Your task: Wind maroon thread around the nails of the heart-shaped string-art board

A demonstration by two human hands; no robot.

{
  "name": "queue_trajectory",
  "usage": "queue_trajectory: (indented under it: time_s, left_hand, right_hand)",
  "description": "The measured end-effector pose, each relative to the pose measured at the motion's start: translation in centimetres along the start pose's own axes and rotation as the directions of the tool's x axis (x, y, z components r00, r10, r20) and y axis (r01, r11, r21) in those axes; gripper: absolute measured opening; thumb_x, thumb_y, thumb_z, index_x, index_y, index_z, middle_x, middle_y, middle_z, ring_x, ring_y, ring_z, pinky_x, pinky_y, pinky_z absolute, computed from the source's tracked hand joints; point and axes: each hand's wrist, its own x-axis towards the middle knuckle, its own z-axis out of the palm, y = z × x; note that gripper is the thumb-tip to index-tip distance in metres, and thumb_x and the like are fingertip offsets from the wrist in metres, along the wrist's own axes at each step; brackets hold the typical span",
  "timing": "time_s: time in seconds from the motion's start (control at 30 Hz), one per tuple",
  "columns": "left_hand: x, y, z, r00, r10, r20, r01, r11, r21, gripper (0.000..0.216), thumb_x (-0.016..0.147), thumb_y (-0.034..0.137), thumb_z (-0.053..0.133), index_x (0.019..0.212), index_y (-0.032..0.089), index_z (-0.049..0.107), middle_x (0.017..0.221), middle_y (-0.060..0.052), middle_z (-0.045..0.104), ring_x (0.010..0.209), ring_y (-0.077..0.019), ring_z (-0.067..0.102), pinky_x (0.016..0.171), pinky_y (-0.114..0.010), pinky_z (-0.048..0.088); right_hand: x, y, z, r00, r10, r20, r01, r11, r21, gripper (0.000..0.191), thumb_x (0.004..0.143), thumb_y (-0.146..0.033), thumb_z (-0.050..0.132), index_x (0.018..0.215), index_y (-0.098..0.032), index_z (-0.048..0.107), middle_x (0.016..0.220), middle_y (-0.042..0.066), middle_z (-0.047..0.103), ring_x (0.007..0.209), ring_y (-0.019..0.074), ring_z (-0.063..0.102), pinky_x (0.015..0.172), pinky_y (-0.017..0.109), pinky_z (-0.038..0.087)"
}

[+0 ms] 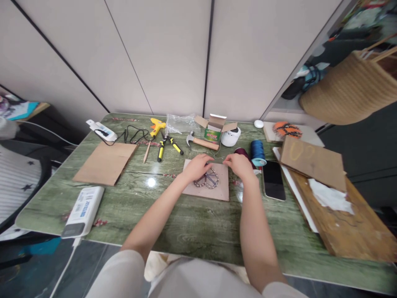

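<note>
A square board [221, 193] lies flat on the table, with nails and dark thread forming a rounded pattern [207, 180] on it. My left hand [198, 166] is over the board's upper left part, its fingers pinched together. At the upper right corner my right hand [240, 165] is closed too, thumb against forefinger. A thin thread [218, 159] seems to run between my fingertips; its finer detail is too small to make out. Beside my right hand lie a dark red thread spool [243, 154] and an upright blue thread spool [257, 152].
Behind the board are a hammer [203, 142], an open small box [214, 131] and a white roll [231, 137]. Pliers [169, 145] and a yellow glue gun [157, 126] lie left. A phone [273, 180] and stacked boards [350, 223] are right; a power bank [83, 211] is front left.
</note>
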Motion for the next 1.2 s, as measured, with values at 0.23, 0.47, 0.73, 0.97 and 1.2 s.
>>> queue_trajectory:
  time_s: [0.23, 0.47, 0.73, 0.97, 1.2]
  left_hand:
    - [3.5, 1.3, 1.2, 0.981, -0.121, 0.150, 0.113, 0.992, 0.062, 0.019, 0.074, 0.031, 0.059, 0.083, 0.019, 0.070, 0.081, -0.006, 0.070, 0.077, -0.0195, 0.062, 0.073, -0.028, 0.046]
    - [3.7, 0.7, 1.3, 0.986, -0.165, 0.038, 0.163, 0.986, 0.045, 0.019, 0.081, 0.027, 0.051, 0.082, 0.016, 0.067, 0.077, -0.007, 0.068, 0.072, -0.0174, 0.060, 0.068, -0.027, 0.045]
    - [2.6, 0.5, 2.5, 0.968, -0.197, -0.154, 0.201, 0.980, 0.009, 0.013, 0.082, 0.019, 0.048, 0.086, 0.016, 0.061, 0.084, -0.005, 0.062, 0.075, -0.0156, 0.058, 0.072, -0.027, 0.044]
    - [2.6, -0.8, 2.7, 0.922, -0.273, -0.275, 0.229, 0.956, -0.183, 0.011, 0.081, 0.019, 0.052, 0.078, 0.015, 0.062, 0.078, -0.004, 0.064, 0.074, -0.0139, 0.057, 0.074, -0.025, 0.044]
    - [2.2, -2.0, 2.6, 0.865, -0.442, -0.237, 0.333, 0.859, -0.388, 0.015, 0.083, 0.025, 0.050, 0.082, 0.016, 0.062, 0.076, 0.000, 0.065, 0.066, -0.0113, 0.059, 0.069, -0.022, 0.044]
  right_hand:
    - [0.0, -1.5, 0.7, 0.997, -0.005, -0.080, 0.004, 1.000, -0.013, 0.027, 0.086, -0.039, 0.048, 0.096, -0.024, 0.068, 0.093, 0.008, 0.068, 0.092, 0.0203, 0.061, 0.076, 0.028, 0.042]
    - [0.4, -0.6, 0.6, 0.993, -0.060, -0.097, 0.071, 0.991, 0.116, 0.026, 0.084, -0.038, 0.051, 0.095, -0.021, 0.068, 0.094, 0.008, 0.069, 0.092, 0.0184, 0.061, 0.080, 0.026, 0.041]
    - [1.0, 1.0, 1.0, 0.968, 0.064, -0.244, -0.002, 0.970, 0.245, 0.024, 0.083, -0.029, 0.048, 0.090, -0.015, 0.068, 0.089, 0.009, 0.069, 0.080, 0.0171, 0.061, 0.075, 0.025, 0.041]
    - [0.8, -0.2, -0.2, 0.918, 0.224, -0.327, 0.116, 0.638, 0.762, 0.044, 0.091, -0.042, 0.028, 0.103, -0.013, 0.058, 0.094, 0.012, 0.067, 0.088, 0.0177, 0.063, 0.082, 0.028, 0.044]
    - [0.4, -0.2, -1.4, 0.993, 0.085, -0.079, 0.088, -0.118, 0.989, 0.047, 0.086, -0.061, 0.034, 0.067, -0.021, 0.049, 0.062, 0.002, 0.057, 0.072, 0.0152, 0.061, 0.080, 0.030, 0.049]
